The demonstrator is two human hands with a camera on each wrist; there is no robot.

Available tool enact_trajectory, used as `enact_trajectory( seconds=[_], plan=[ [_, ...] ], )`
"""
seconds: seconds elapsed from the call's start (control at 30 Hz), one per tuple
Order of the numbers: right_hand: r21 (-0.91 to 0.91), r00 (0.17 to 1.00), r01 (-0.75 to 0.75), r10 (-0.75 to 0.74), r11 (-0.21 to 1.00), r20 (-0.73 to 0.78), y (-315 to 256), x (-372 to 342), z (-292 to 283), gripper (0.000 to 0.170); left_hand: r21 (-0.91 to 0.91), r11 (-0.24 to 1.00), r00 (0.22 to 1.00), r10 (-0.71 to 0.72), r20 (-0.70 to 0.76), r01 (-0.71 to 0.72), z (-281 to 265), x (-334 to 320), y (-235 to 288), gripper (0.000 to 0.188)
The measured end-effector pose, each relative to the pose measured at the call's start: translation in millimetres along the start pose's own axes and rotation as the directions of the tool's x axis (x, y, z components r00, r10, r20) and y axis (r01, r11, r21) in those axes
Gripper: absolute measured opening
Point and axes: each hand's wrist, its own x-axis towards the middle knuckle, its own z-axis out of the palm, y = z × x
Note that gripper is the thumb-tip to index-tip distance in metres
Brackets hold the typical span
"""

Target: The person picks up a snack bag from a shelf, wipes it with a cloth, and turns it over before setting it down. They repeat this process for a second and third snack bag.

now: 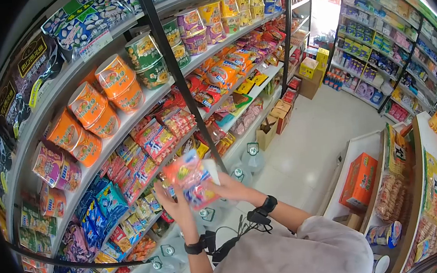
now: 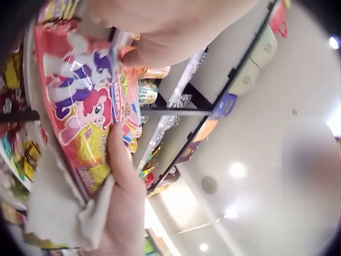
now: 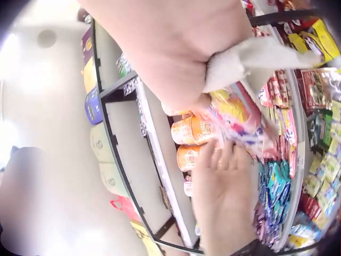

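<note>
Orange tubs [image 1: 90, 114]: paired in stacks on a shelf, far left; printed labels. Blue packets [image 1: 101, 203]: on the shelf beneath, glossy, bunched together.

Left hand [image 1: 178, 210]: raised before the shelves, black strap [image 1: 200, 242] at the wrist. Fingers straight and somewhat spread, the palm seen flat in the right wrist view; nothing gripped. Fingertips at the edge of the packet; whether they touch it cannot be told.

Packet [image 2: 80, 101]: one end in the right hand, clear of the shelf, between the two hands and in front of the stocked racks. Flat, shiny film with a crimped border; ground pink to red. Printed front: a white pony with purple mane, a pink pony with deeper pink mane, and a heap of yellow food toward the held end. Lettering along one side, too small to read. Film creased, catching light; outline blurred in the head view.

White cloth [image 2: 53, 208]: soft, folded, ragged at the edge; tucked under the right hand against the packet's end, a loose flap hanging out.

Right hand [image 1: 231, 189]: closed on the packet's end, thumb laid along the printed face, the cloth caught in the same hold. Black strap at this wrist too.

Clear jugs [image 1: 252, 157]: on the floor by the shelf foot, handles upward.

Orange-red box [image 1: 358, 182]: upright, on the right-hand counter.
</note>
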Motion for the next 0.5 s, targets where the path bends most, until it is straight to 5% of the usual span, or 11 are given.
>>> enact_trajectory(
  seconds=[0.1,0.17,0.2,0.33,0.43,0.5],
  plan=[
    [-0.184,0.972,0.229,-0.235,0.956,-0.009,-17.6,3.9,16.8,0.046,-0.112,0.984,0.969,0.157,0.19,-0.137,17.6,-10.5,28.9,0.063],
    [-0.314,0.938,0.332,-0.347,0.89,0.007,-35.1,-3.2,44.4,0.047,-0.47,0.855,0.974,-0.164,0.157,0.219,3.7,-14.7,-40.5,0.056],
    [-0.437,0.902,0.388,-0.431,0.811,0.002,-41.6,-6.3,56.5,0.047,-0.509,0.816,0.961,-0.256,0.106,0.273,17.2,-22.6,8.0,0.057],
    [-0.632,0.85,0.488,-0.492,0.602,0.188,-62.1,-2.2,67.9,0.045,-0.328,0.89,0.949,-0.301,0.096,0.315,-4.4,-30.1,2.1,0.06],
    [-0.64,0.81,0.566,-0.496,0.52,0.313,-64.5,11.0,63.8,0.035,-0.504,0.749,0.9,-0.403,0.169,0.43,2.5,-34.6,51.5,0.062],
    [-0.651,0.778,0.583,-0.564,0.486,0.275,-63.6,24.0,66.8,0.028,-0.393,0.819,0.908,-0.366,0.203,0.418,-6.8,-37.1,23.5,0.066]
  ],
)
